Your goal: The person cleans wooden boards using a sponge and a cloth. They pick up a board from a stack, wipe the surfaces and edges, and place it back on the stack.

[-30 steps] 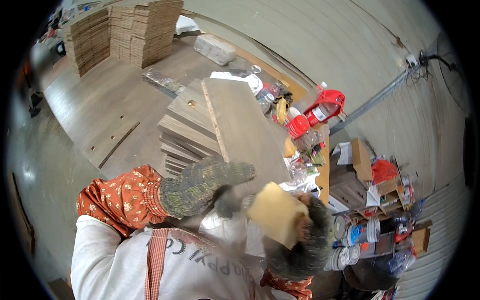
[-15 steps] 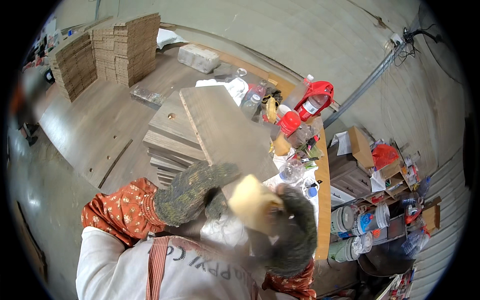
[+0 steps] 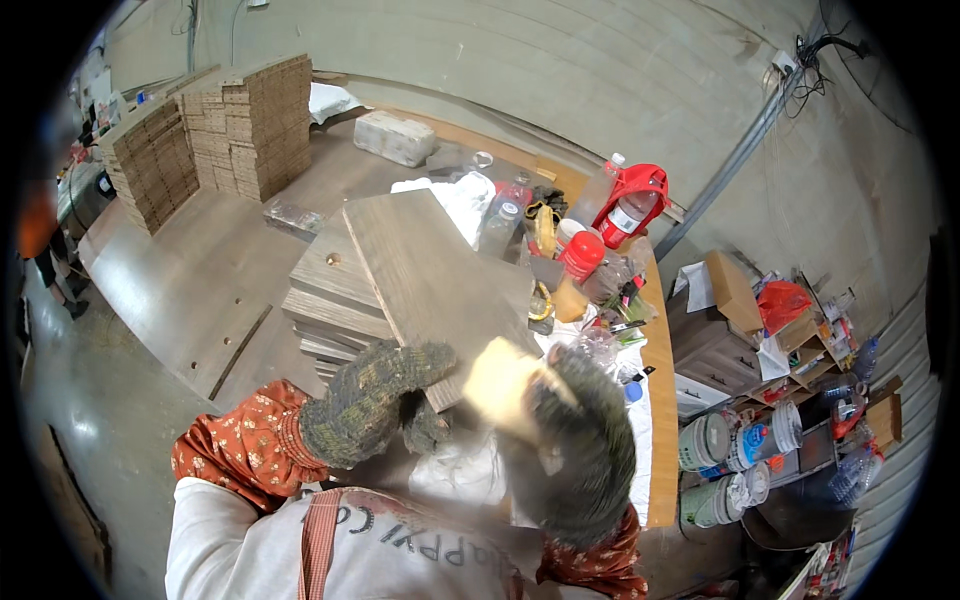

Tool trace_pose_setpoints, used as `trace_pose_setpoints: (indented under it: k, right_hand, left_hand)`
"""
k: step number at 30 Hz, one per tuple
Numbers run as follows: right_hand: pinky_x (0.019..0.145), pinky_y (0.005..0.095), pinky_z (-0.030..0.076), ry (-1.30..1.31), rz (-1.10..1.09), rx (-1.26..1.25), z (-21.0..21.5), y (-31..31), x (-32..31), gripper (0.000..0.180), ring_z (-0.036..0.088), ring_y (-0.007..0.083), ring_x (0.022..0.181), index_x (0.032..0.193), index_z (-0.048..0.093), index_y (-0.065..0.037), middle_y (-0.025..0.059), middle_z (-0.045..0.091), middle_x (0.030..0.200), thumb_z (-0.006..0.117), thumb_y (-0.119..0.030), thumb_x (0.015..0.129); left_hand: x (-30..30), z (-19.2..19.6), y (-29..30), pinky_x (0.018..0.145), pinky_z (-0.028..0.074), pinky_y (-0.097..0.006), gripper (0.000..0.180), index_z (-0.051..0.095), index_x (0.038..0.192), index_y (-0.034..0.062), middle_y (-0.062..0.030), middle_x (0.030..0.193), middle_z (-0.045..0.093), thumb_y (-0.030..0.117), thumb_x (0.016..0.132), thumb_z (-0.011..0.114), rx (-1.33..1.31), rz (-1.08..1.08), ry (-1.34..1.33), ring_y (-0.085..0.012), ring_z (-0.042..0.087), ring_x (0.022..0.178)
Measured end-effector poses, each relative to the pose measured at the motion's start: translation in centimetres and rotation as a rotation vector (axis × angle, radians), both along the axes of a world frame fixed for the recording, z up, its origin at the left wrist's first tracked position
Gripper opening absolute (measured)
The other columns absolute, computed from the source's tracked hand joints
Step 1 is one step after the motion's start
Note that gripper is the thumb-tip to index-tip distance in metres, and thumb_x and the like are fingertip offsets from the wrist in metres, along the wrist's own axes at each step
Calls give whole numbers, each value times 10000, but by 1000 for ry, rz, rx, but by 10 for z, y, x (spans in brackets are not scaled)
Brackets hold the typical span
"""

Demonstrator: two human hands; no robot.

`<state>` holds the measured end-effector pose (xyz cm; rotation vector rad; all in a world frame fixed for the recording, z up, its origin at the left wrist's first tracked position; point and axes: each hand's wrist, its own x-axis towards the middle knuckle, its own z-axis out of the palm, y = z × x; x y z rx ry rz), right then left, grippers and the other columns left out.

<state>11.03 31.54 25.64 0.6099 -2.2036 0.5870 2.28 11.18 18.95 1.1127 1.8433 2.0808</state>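
Observation:
My left hand (image 3: 372, 400), in a dark knitted glove, grips the near end of a long grey wooden board (image 3: 430, 280) that lies tilted over a stack of similar boards (image 3: 325, 300). My right hand (image 3: 575, 450), gloved too and blurred by motion, holds a pale yellowish block (image 3: 500, 380) against the near right edge of that board. A crumpled white plastic sheet (image 3: 455, 470) lies just below both hands.
Bottles, a red-capped container (image 3: 582, 255) and a red jug (image 3: 632, 205) crowd the right of the bench. Stacks of brown panels (image 3: 255, 125) stand at the far left. Paint tins (image 3: 720, 440) and boxes sit on the floor at right. A wall runs behind.
The grey board now lies lower and flatter in view. My right hand with the pale block has moved left, onto the board's near edge. The left hand keeps its grip.

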Motion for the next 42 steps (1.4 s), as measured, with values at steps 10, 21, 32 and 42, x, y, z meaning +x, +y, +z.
trace_pose_setpoints:
  k: [10, 21, 32, 42]
  right_hand:
    - [906, 490, 505, -5, 41, -48, -5, 2, -3, 427, 602, 370, 1069, 1239, 546, -75, 201, 585, 1143, 664, -105, 830]
    - [955, 445, 483, 52, -12, -83, -12, 22, -24, 528, 571, 387, 1119, 1229, 552, -97, 190, 572, 1210, 757, -94, 742]
    - [973, 398, 455, 174, -310, -211, -48, 82, -46, 408, 587, 330, 1118, 1187, 575, 0, 181, 606, 1185, 698, -49, 801]
    - [997, 453, 412, -47, -559, 107, -137, 129, -83, 436, 528, 363, 1168, 1217, 579, -50, 162, 594, 1190, 684, -172, 813]
  left_hand:
    - [-8, 0, -1, 569, 510, -269, 295, 587, 1220, 17, -87, 843, 674, 152, 974, 496, -192, 198, 404, -176, 648, 626]
    - [3, 19, 9, 604, 568, -296, 291, 631, 1053, -16, -136, 809, 679, 245, 959, 544, -25, 147, -151, -211, 687, 648]
    - [-12, -1, -22, 750, 579, -353, 233, 639, 1074, 29, -140, 940, 682, 198, 916, 616, 199, -174, -677, -249, 694, 838]
    - [-2, -5, -69, 880, 548, -404, 367, 540, 1279, 30, -141, 1311, 513, 83, 919, 583, 241, -139, -437, -258, 600, 1104]
